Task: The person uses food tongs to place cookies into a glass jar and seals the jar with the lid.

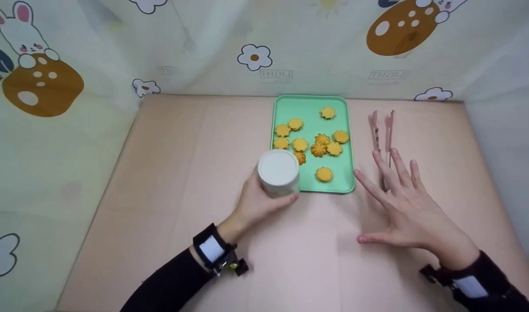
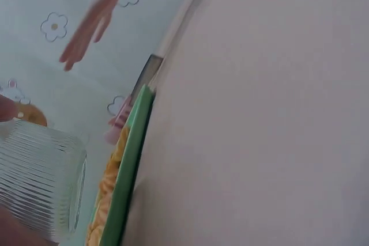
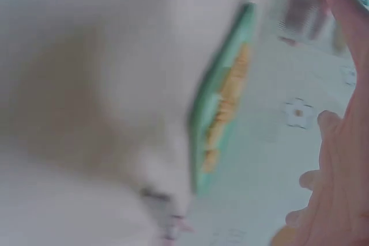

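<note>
My left hand (image 1: 256, 203) grips a ribbed clear jar with a white lid (image 1: 278, 167), raised above the table at the tray's near left corner. The jar's see-through wall (image 2: 43, 171) shows no contents in the left wrist view. Beneath and beyond it lies a green tray (image 1: 305, 108) bearing several flower-shaped cookies (image 1: 324, 174), some overlapping. To the right of the tray, my right hand (image 1: 409, 212) is spread with fingers straight and holds nothing. Pink-tipped tongs (image 1: 389, 132) lie just past its fingertips, their near end partly hidden by the hand.
The pale tabletop (image 1: 173, 173) stretches left of the tray and toward me. A printed curtain (image 1: 203, 47) hangs along the back edge and down both sides. Each wrist wears a black strap (image 1: 210, 247) with a small camera.
</note>
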`<state>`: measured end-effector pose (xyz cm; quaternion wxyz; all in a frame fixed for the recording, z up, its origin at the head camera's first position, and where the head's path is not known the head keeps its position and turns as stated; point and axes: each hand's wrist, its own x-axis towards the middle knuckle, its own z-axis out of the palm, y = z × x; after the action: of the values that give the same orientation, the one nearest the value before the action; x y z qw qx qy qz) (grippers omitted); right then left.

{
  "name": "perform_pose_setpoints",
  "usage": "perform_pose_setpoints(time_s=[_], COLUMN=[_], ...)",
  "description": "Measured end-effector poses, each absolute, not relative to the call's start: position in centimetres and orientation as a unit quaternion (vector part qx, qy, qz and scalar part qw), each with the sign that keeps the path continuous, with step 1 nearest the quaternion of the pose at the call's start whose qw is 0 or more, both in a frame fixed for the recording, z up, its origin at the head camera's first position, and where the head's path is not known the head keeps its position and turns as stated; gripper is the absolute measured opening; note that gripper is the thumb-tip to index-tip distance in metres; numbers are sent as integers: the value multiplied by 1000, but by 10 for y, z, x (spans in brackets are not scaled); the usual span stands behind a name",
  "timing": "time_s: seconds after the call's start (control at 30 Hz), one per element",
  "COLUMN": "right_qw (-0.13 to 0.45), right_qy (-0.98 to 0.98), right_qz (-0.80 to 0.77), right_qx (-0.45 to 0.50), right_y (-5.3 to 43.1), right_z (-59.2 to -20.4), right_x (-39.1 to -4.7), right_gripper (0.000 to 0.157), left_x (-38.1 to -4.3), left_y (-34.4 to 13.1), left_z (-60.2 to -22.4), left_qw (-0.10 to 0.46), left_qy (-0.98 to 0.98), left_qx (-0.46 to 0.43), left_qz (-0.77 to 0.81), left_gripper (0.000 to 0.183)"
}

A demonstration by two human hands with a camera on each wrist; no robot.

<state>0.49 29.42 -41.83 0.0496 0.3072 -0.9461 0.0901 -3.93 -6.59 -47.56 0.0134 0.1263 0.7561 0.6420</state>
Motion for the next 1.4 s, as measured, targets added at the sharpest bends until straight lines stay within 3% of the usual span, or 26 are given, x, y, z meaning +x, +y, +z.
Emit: perform_pose_setpoints(time_s=[0.17, 0.37, 0.63, 0.87, 1.4], right_qw=[76, 120, 71, 91, 71], right_qy=[-936, -910, -912, -901, -901], right_qz=[133, 162, 158, 188, 198], right_qx=[318, 362, 373, 381, 380], right_y=[264, 224, 193, 188, 174], right_z=[-404, -392, -386, -387, -395], right_x=[-7, -23, -36, -33, -21], right_gripper=[130, 125, 117, 110, 69], left_x=[-27, -24, -28, -27, -25], left_y=[-52, -40, -35, -29, -28], left_z=[-489, -500, -508, -514, -520], left_qw=[46, 38, 9, 30, 48], left_qy=[759, 753, 774, 764, 751], left_qx=[183, 217, 229, 247, 291], left_qz=[623, 621, 591, 595, 590], left_gripper=[100, 97, 98, 96, 97])
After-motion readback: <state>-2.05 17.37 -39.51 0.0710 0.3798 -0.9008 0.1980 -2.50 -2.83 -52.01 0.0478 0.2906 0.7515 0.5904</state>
